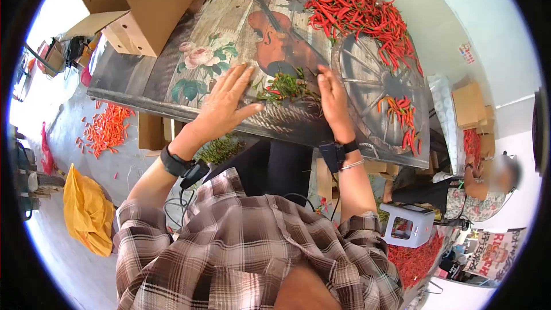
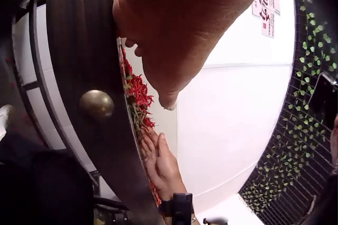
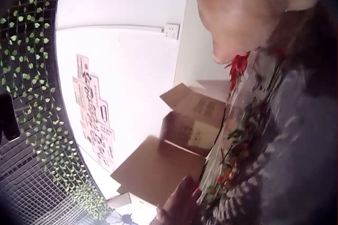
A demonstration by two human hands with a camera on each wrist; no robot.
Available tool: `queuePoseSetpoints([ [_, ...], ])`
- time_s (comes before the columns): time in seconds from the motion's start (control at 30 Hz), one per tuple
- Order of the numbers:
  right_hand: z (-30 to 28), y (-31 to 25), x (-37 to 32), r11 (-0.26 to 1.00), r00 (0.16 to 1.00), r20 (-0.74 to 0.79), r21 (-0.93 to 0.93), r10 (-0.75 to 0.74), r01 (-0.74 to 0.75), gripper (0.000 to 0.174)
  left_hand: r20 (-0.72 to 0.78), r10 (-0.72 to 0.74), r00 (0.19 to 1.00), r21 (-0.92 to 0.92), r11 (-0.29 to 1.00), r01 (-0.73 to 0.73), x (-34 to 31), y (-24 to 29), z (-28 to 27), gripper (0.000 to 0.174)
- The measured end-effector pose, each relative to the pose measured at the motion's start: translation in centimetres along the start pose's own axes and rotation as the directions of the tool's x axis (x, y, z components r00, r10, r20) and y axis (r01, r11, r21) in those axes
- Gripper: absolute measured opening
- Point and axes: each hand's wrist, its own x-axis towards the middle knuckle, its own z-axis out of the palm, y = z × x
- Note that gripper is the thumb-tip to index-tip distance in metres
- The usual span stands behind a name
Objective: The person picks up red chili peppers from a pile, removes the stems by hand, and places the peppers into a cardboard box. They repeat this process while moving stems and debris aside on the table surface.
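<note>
Between the two hands lies a small pile of green chilli stems (image 1: 287,86) with a few bits of red, near the table's front edge. My left hand (image 1: 227,102) is to the left of the pile, palm down over the tabletop with fingers extended and thumb pointing toward the stems. On the other side, my right hand (image 1: 334,102) has its fingers straight and its palm turned toward the pile. Neither hand holds anything. In the left wrist view the right hand (image 2: 161,167) shows beside the stems and red chillies (image 2: 138,96).
A large heap of red chillies (image 1: 361,11) covers the table's far right, with a smaller group (image 1: 402,116) nearer. An open cardboard box (image 1: 166,8) stands far left. Orange-red chilli pieces (image 1: 108,129) lie on the floor. Another person (image 1: 488,186) sits at right beside a grey stool (image 1: 408,225).
</note>
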Motion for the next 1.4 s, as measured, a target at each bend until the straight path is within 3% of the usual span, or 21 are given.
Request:
queuePoseSetpoints([
  [0.13, 3.2, -2.3, 0.7, 0.999, 0.994, 0.102, 0.025, -0.048, 0.045, 0.033, -0.055, 0.102, 0.993, 0.037, 0.994, -0.1, 0.8, -0.2, 1.4, 0.08],
  [0.27, 5.8, -3.5, 0.7, 0.983, 0.974, 0.182, 0.144, -0.138, 0.112, 0.029, -0.012, 0.074, 0.997, 0.096, 0.993, -0.073, 1.2, -0.4, 2.1, 0.083],
  [0.47, 9.3, -7.3, -2.2, 0.958, 0.974, 0.141, 0.252, -0.177, 0.138, 0.023, 0.007, 0.089, 0.996, 0.059, 0.994, -0.089, -1.9, -1.3, 0.5, 0.082],
  [0.6, 11.4, -9.2, -3.9, 0.936, 0.954, 0.093, 0.239, -0.286, 0.257, 0.02, -0.031, 0.072, 0.997, 0.153, 0.986, -0.067, -5.5, -1.2, -0.6, 0.078],
  [0.7, 12.1, -11.0, -5.4, 0.921, 0.955, 0.145, 0.337, -0.258, 0.198, 0.017, -0.049, 0.033, 0.998, 0.141, 0.99, -0.026, -7.9, -0.7, -1.5, 0.073],
  [0.73, 12.4, -11.3, -5.7, 0.912, 0.945, 0.134, 0.331, -0.3, 0.243, 0.015, -0.075, 0.026, 0.997, 0.15, 0.989, -0.015, -8.6, -0.4, -1.7, 0.071],
  [1.0, 15.0, -13.1, -9.1, 0.834, 0.869, 0.148, 0.395, -0.472, 0.386, 0.017, -0.034, -0.065, 0.997, 0.041, 0.997, 0.066, -14.0, -1.5, -4.0, 0.047],
  [1.1, 15.4, -13.5, -9.9, 0.827, 0.826, 0.274, 0.442, -0.493, 0.347, 0.019, -0.088, -0.142, 0.986, -0.054, 0.989, 0.138, -15.3, -1.8, -4.5, 0.038],
  [1.17, 15.8, -13.2, -10.5, 0.818, 0.814, 0.363, 0.532, -0.454, 0.219, 0.021, -0.034, -0.417, 0.908, -0.416, 0.832, 0.367, -15.5, -2.1, -4.6, 0.03],
  [1.2, 15.0, -13.5, -10.2, 0.82, 0.784, 0.428, 0.546, -0.449, 0.172, 0.021, -0.031, -0.404, 0.914, -0.411, 0.839, 0.356, -15.2, -2.2, -4.9, 0.03],
  [1.27, 14.1, -13.5, -9.3, 0.822, 0.802, 0.395, 0.535, -0.448, 0.196, 0.022, -0.157, -0.233, 0.96, -0.133, 0.968, 0.213, -14.3, -2.1, -5.5, 0.024],
  [1.4, 10.2, -12.8, -6.2, 0.824, 0.862, 0.329, 0.543, -0.386, 0.162, 0.023, -0.196, -0.215, 0.957, -0.153, 0.97, 0.187, -10.1, -0.6, -6.7, 0.022],
])
